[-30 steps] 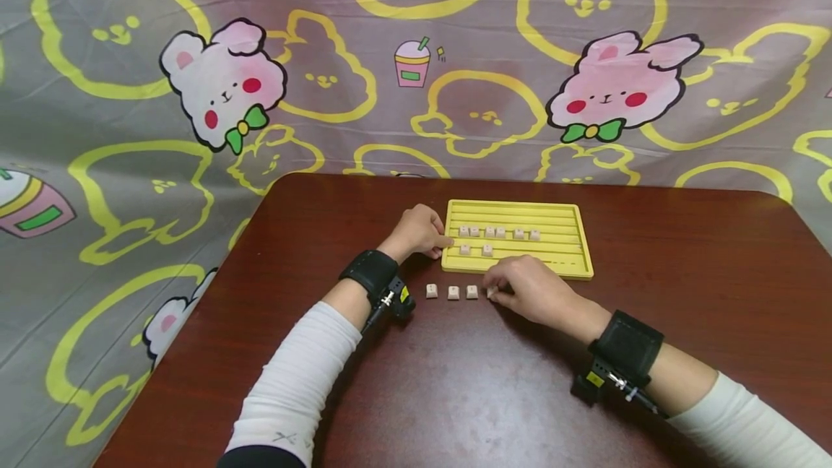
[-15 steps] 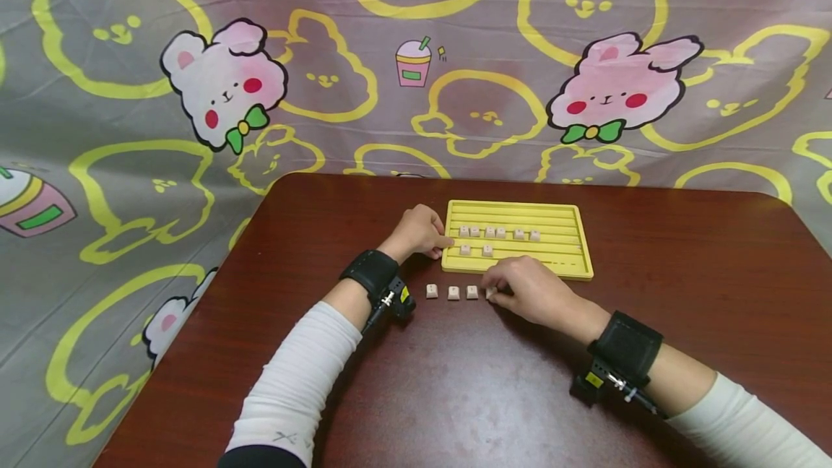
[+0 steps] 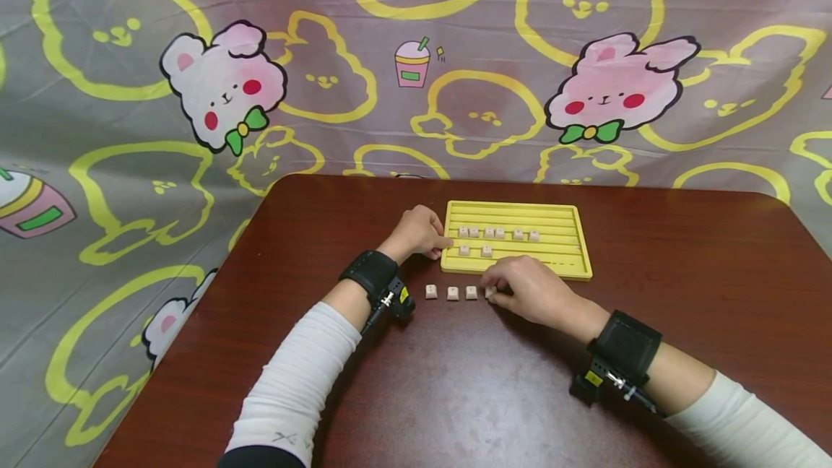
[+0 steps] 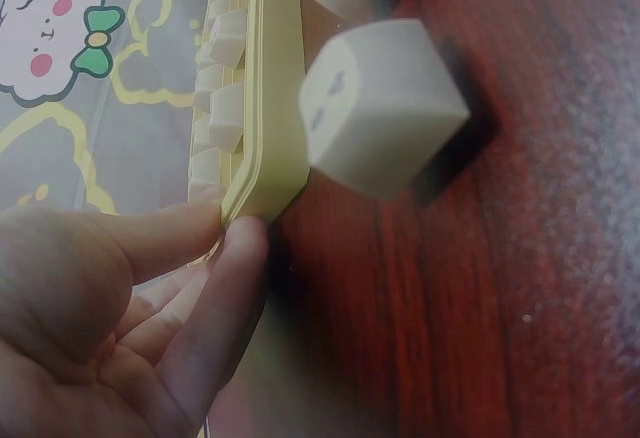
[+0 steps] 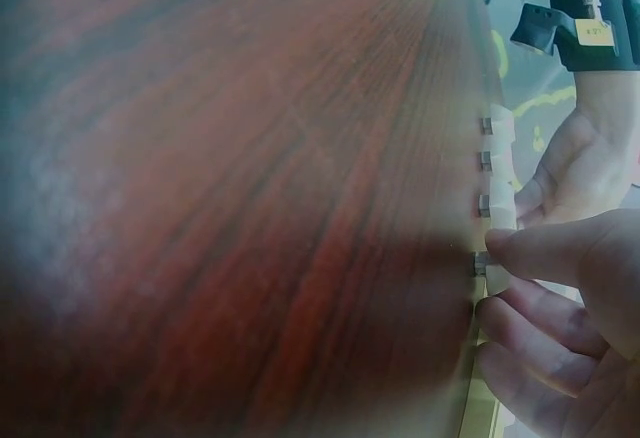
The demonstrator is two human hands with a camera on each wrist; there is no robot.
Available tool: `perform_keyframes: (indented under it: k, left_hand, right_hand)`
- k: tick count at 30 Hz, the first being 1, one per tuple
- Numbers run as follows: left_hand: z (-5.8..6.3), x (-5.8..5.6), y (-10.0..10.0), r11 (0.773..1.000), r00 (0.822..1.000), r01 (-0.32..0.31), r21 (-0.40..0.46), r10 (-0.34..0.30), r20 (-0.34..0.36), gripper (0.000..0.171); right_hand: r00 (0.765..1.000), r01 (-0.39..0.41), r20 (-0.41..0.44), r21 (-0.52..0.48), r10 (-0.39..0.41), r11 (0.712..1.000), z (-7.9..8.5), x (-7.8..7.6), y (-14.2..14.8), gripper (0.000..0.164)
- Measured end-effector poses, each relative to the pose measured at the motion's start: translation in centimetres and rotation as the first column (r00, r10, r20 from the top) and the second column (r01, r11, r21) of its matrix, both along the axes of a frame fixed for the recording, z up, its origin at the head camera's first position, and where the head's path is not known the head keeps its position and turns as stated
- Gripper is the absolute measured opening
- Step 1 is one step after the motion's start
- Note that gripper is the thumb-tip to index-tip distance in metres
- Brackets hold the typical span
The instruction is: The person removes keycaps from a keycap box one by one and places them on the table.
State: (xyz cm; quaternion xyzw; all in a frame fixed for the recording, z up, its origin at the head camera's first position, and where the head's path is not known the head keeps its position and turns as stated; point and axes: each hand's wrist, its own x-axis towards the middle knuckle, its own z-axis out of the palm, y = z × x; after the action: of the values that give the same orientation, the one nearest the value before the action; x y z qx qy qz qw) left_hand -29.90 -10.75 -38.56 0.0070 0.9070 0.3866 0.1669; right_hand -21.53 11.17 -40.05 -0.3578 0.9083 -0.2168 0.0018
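Observation:
My left hand [image 3: 418, 231] holds the near-left side of a ridged yellow tray [image 3: 562, 217]. In the left wrist view its thumb and finger pinch the tray's rim [image 4: 285, 148]. Pale keycaps [image 3: 489, 233] stand on the tray in two rows, the far row longer than the near one. My right hand [image 3: 531, 289] pinches a keycap [image 3: 490, 294] between thumb and fingers at the right end of a short line on the table. The right wrist view shows this keycap [image 5: 497, 276] low at the tabletop, partly covered by the fingers.
Three loose keycaps, the middle one [image 3: 453, 293] among them, lie in front of the tray, left of the right hand. All this is on a dark red-brown wooden table [image 3: 416, 396]. A patterned cloth [image 3: 338, 42] hangs behind and to the left.

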Motion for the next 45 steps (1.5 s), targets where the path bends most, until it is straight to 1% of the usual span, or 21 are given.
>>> perform_keyframes:
  k: [11,18,27,33,39,45]
  left_hand:
    - [0.0,0.0,0.0,1.0,1.0,0.005,-0.008,-0.005,-0.008,0.019]
    - [0.1,0.0,0.0,1.0,1.0,0.014,-0.009,-0.014,-0.009,0.019]
    - [0.0,-0.1,0.1,1.0,1.0,-0.008,0.001,0.008,-0.003,0.019]
    - [0.1,0.0,0.1,1.0,1.0,-0.017,0.007,0.017,0.006,0.021]
    - [0.1,0.1,0.1,1.0,1.0,-0.016,0.005,0.016,-0.001,0.02]
    - [-0.1,0.1,0.1,1.0,1.0,-0.014,-0.006,0.014,-0.005,0.019]
  right_hand:
    - [1.0,0.006,0.009,-0.002,-0.006,1.0,-0.1,0.0,0.0,0.012]
    - [1.0,0.013,0.021,0.001,-0.013,1.0,0.4,-0.2,0.2,0.014]
    - [0.999,0.033,0.004,0.009,-0.033,0.999,1.0,-0.7,0.5,0.014]
    - [0.997,0.066,-0.032,0.007,-0.066,0.998,1.0,-1.2,0.8,0.019]
    - [0.993,0.098,-0.06,0.007,-0.098,0.995,1.0,-1.9,0.9,0.022]
    - [0.993,0.1,-0.07,0.008,-0.099,0.995,1.0,-2.4,0.8,0.022]
